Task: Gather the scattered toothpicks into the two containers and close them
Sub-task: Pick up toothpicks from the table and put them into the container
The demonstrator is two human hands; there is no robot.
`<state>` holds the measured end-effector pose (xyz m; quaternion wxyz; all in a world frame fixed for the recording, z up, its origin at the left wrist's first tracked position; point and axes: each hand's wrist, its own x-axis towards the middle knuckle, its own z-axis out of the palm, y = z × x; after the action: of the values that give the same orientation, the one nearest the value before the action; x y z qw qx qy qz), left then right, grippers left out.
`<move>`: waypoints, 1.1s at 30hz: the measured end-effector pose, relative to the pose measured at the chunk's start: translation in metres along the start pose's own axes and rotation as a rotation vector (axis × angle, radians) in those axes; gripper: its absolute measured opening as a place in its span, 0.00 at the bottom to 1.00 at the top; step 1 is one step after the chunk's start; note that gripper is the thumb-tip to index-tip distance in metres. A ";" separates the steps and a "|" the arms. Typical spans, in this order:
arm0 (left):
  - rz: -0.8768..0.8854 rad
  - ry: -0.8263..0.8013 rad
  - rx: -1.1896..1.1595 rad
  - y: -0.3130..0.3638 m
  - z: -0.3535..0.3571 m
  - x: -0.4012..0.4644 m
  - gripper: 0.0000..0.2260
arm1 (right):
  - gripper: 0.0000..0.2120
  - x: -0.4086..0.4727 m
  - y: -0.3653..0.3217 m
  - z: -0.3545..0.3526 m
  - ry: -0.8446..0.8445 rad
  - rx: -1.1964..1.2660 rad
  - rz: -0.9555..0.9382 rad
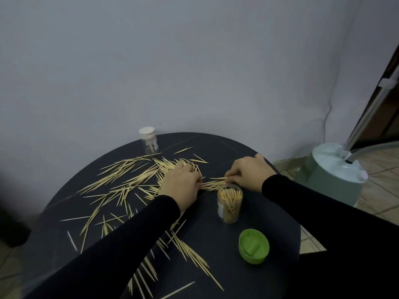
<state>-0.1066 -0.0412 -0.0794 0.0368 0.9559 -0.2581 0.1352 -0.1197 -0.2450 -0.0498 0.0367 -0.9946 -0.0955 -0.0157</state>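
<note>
Many pale wooden toothpicks [121,180] lie scattered over a round dark table [269,272]. A clear open container [230,205] packed with upright toothpicks stands near the middle right; its green lid [254,246] lies upside down in front of it. A second clear container [149,140] with a white lid on top stands at the far left edge, nearly empty. My left hand [183,184] and my right hand [248,171] both pinch a small bundle of toothpicks [212,184] lying on the table just behind the open container.
A grey wall rises right behind the table. On the tiled floor to the right stands a pale green appliance [332,175] with a metal pole. More toothpicks [190,253] lie near the table's front, partly under my left sleeve.
</note>
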 end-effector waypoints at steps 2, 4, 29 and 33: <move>-0.012 0.035 -0.028 0.001 -0.002 -0.001 0.11 | 0.11 -0.003 0.000 -0.003 0.045 0.044 0.020; -0.015 0.066 -0.047 0.002 -0.003 -0.002 0.11 | 0.11 -0.007 0.001 -0.005 0.070 0.078 0.034; -0.273 0.129 -1.003 0.022 -0.035 -0.006 0.05 | 0.01 -0.036 0.000 -0.025 0.201 0.806 -0.058; -0.308 0.181 -1.268 0.028 -0.047 -0.007 0.06 | 0.02 -0.038 0.000 -0.029 0.183 0.947 -0.136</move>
<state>-0.1375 -0.0553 -0.0356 0.6332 0.7599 -0.1438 0.0300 -0.1574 -0.2546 -0.0223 0.4922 -0.8547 -0.1535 -0.0602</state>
